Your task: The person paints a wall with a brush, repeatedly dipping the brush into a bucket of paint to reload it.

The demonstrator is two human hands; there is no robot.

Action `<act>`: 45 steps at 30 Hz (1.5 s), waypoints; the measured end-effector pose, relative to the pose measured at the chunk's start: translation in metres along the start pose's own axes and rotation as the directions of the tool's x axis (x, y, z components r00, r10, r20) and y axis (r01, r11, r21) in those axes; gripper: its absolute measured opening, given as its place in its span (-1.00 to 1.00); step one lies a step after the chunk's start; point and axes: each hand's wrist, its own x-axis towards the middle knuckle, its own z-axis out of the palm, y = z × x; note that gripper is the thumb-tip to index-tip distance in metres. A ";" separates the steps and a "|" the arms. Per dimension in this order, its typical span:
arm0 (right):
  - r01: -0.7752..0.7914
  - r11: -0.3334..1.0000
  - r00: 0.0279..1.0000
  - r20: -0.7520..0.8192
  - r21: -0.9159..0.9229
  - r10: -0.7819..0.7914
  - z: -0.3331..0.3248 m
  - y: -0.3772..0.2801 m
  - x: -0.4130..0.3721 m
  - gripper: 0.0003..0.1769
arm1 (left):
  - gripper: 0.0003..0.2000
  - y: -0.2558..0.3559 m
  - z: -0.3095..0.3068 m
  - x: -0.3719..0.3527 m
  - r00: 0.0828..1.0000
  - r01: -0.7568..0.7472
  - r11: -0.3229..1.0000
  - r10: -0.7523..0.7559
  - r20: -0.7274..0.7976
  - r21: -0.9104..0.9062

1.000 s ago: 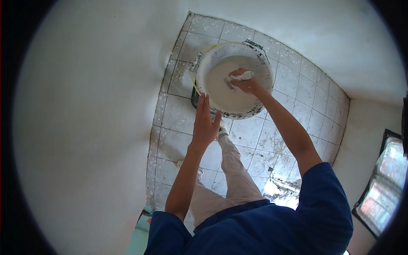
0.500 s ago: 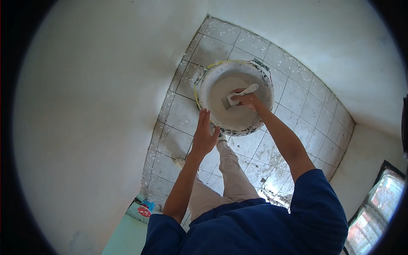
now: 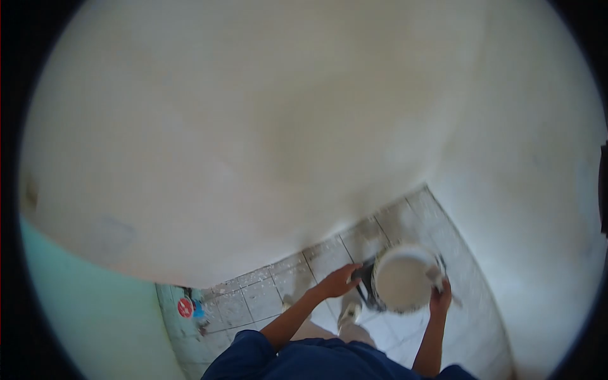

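A round tub (image 3: 378, 278) holds pale, smooth paste (image 3: 403, 283). At its left side, my left hand (image 3: 340, 281) is closed on the near edge of a dark flat tool (image 3: 365, 286), whose exact shape is blurred. My right hand (image 3: 441, 296) grips a putty knife (image 3: 435, 275) at the tub's right rim; the blade is over the paste and the light handle sticks out to the right of the hand.
Speckled floor tiles (image 3: 256, 300) surround the tub and my shoes (image 3: 349, 311). A large pale wall (image 3: 253, 139) rises ahead, meeting another wall (image 3: 532, 190) at the right. Green wall (image 3: 95, 285) and a red-and-blue item (image 3: 185, 308) are at the lower left.
The view has swung, so the tub appears lower and farther right. My left hand, open before, now holds the dark tool. My right hand has moved from over the paste to the right rim.
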 end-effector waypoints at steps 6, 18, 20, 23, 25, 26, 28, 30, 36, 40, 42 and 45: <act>0.046 0.996 0.992 0.114 0.081 -0.056 0.097 -0.012 -0.009 -0.48 | -0.51 0.023 -0.078 -0.086 0.926 0.075 0.996 -0.084 -0.369 -0.038; 0.095 0.995 0.827 0.556 0.012 -0.086 0.409 0.004 -0.112 -0.61 | -0.62 0.049 -0.189 -0.211 0.693 0.025 0.982 -0.153 -0.705 -0.188; 0.100 0.994 0.808 0.579 0.042 -0.106 0.436 0.019 -0.124 -0.64 | -0.64 0.055 -0.215 -0.217 0.677 -0.014 0.992 -0.084 -0.732 -0.127; 0.063 0.994 0.795 0.598 0.088 -0.103 0.470 0.036 -0.139 -0.68 | -0.66 0.058 -0.249 -0.231 0.667 -0.071 0.997 0.029 -0.745 -0.025; 0.075 0.990 0.783 0.607 0.121 -0.134 0.482 0.049 -0.145 -0.75 | -0.66 0.054 -0.268 -0.241 0.670 -0.111 0.994 0.082 -0.737 0.009; 0.071 0.988 0.791 0.596 0.134 -0.138 0.487 0.056 -0.149 -0.75 | -0.66 0.049 -0.278 -0.249 0.674 -0.131 0.991 0.096 -0.732 0.009; 0.061 0.987 0.807 0.574 0.152 -0.139 0.496 0.070 -0.154 -0.75 | -0.66 0.043 -0.296 -0.262 0.680 -0.148 0.989 0.112 -0.725 0.014; 0.064 0.983 0.811 0.565 0.171 -0.150 0.501 0.083 -0.152 -0.76 | -0.67 0.037 -0.309 -0.279 0.684 -0.132 0.991 0.108 -0.722 0.023; 0.147 0.973 0.797 0.560 0.180 -0.225 0.531 0.084 -0.172 -0.76 | -0.69 0.120 -0.412 -0.370 0.370 -0.449 0.766 0.628 -0.684 0.460; 0.159 0.964 0.763 0.594 0.211 -0.256 0.490 0.072 -0.146 -0.77 | -0.37 0.260 -0.404 -0.397 -0.006 -1.000 0.008 0.846 -0.534 0.025; 0.172 0.964 0.741 0.618 0.203 -0.262 0.494 0.072 -0.157 -0.78 | -0.37 0.287 -0.409 -0.428 0.044 -0.996 0.069 0.928 -0.369 0.056; 0.184 0.968 0.724 0.643 0.173 -0.252 0.502 0.066 -0.167 -0.80 | -0.37 0.295 -0.414 -0.445 0.096 -0.989 0.126 0.946 -0.310 0.081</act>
